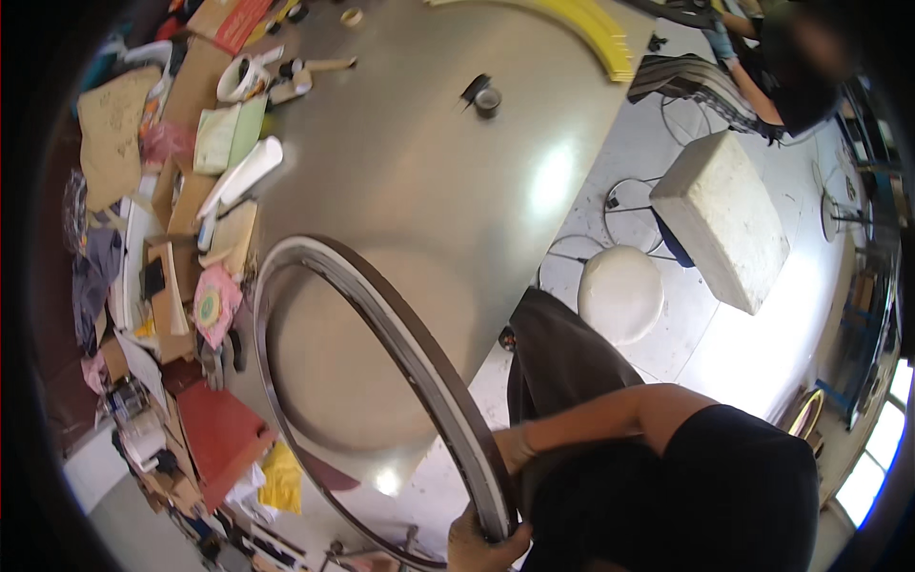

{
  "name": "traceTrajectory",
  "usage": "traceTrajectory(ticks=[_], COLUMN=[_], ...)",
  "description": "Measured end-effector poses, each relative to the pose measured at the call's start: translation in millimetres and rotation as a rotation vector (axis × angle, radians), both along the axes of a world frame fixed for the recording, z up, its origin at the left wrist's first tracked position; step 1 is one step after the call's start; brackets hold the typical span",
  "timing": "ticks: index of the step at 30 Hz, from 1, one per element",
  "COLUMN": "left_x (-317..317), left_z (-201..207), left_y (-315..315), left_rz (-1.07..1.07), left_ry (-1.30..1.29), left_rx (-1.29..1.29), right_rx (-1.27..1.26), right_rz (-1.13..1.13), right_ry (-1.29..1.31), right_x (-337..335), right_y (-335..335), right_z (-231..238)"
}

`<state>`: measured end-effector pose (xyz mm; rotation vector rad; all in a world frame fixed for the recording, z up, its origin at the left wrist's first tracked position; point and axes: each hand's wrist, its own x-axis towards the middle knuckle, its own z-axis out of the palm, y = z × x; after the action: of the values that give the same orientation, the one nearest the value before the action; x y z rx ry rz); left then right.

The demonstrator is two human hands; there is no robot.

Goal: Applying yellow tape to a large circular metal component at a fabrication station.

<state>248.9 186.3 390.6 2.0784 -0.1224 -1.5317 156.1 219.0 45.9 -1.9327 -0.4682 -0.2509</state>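
A large ring-shaped frame (410,365), dark brown outside with a pale grey grooved channel, stands tilted over the near end of the metal-topped table (419,162). My left hand (481,545) is closed around the frame's lower end, thumb on the near side. Higher up on the right, my right hand (515,450) lies against the back of the frame. The frame hides its fingers, so I cannot tell how they are set.
Cardboard, papers and tools crowd the left side, with a red panel (217,439). Yellow curved strips (600,38) and a tape roll (487,102) lie on the table. Right stand a round stool (620,294) and a white block (721,214). Another person (801,76) works far right.
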Motion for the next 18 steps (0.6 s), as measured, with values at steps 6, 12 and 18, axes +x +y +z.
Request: traceTrajectory(ticks=[6,12,18], left_x=[-46,-90,-93], left_z=[-47,-80,-101], left_y=[-8,5,-35], left_rz=[-0.026,-0.187,-0.472], left_ry=[-0.015,0.062,-0.090], left_rx=[-0.190,-0.207,-0.065], right_rx=[-0.241,-0.386,-0.805], right_rz=[-0.797,-1.172,-0.775], right_ry=[0.470,0.555,0.618], right_x=[-31,-55,15], right_y=[-288,-367,-420], right_z=[92,118,69])
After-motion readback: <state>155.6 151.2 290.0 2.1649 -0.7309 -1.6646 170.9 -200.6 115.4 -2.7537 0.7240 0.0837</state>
